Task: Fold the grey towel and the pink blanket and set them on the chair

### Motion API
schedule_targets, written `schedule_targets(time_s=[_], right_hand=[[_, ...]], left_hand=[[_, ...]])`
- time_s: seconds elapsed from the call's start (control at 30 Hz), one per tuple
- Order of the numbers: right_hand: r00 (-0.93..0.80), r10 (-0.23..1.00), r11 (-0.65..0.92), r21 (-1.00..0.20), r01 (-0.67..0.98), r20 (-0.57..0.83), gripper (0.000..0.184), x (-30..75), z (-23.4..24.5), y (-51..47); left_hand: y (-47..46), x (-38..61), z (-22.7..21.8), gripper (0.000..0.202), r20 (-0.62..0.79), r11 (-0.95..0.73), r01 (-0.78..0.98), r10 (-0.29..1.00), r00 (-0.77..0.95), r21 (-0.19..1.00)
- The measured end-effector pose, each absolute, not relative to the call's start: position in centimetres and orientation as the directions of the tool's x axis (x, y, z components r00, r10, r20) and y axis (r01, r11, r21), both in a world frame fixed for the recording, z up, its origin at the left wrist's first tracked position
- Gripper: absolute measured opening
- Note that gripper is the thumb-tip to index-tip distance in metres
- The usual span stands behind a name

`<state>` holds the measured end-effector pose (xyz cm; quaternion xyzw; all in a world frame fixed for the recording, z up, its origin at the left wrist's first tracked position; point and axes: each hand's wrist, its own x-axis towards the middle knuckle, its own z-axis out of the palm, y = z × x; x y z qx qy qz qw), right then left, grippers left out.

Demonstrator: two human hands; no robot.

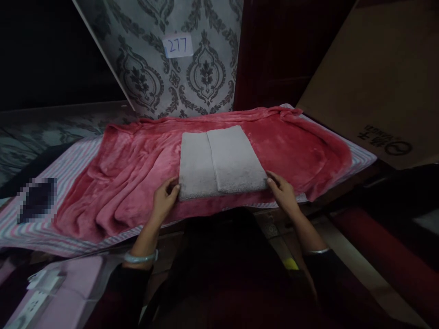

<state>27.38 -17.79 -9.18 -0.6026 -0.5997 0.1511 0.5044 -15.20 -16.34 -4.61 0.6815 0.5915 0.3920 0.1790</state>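
A folded grey towel (pixel 219 161) lies on a pink fleece blanket (pixel 130 169) spread over the table. My left hand (pixel 164 199) pinches the towel's near left corner, fingers closed on its edge. At the near right corner, my right hand (pixel 283 192) grips the towel the same way. A fold line runs down the towel's middle, the right half lying over the left.
A striped sheet (pixel 65 167) lies under the blanket. A patterned grey panel (pixel 178 82) with a label reading 277 leans behind the table. A brown cardboard box (pixel 380 87) stands at the right. A dark blurred patch (pixel 36 200) sits at the left.
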Motion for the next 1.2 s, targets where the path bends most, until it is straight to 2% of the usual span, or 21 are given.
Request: schedule_targets(time_s=[0.1, 0.23, 0.33, 0.43, 0.63, 0.87, 1.2], right_hand=[[0.238, 0.896, 0.211, -0.830, 0.516, 0.376, 0.061, 26.9, -8.7, -17.1], [0.193, 0.910, 0.234, -0.839, 0.492, 0.367, 0.069, 26.7, -9.0, -17.4], [0.128, 0.908, 0.283, -0.807, 0.518, 0.400, 0.077, 27.0, -9.9, -18.2], [0.090, 0.899, 0.304, -0.758, 0.577, 0.428, 0.074, 27.1, -10.5, -18.7], [0.086, 0.861, 0.338, -0.689, 0.641, 0.502, 0.065, 26.4, -10.4, -18.7], [0.182, 0.828, 0.360, -0.752, 0.552, 0.531, 0.048, 25.5, -10.7, -18.9], [0.262, 0.785, 0.370, -0.764, 0.528, 0.561, 0.046, 24.8, -11.1, -19.0]], left_hand=[[-17.9, -14.7, -4.8, 0.065, 0.306, -0.251, 0.656, 0.952, 0.032, 0.712], [-19.1, -14.0, -5.2, 0.071, 0.406, -0.397, 0.736, 0.896, 0.182, 0.548], [-19.5, -13.6, -5.8, 0.062, 0.473, -0.403, 0.763, 0.869, 0.145, 0.506], [-19.8, -12.6, -6.4, 0.055, 0.534, -0.369, 0.786, 0.843, 0.059, 0.496], [-20.2, -10.8, -6.8, 0.051, 0.546, -0.270, 0.815, 0.835, -0.067, 0.513], [-20.5, -11.3, -6.6, 0.053, 0.561, -0.351, 0.758, 0.827, -0.024, 0.549], [-20.6, -11.8, -5.8, 0.049, 0.531, -0.383, 0.684, 0.848, -0.008, 0.621]])
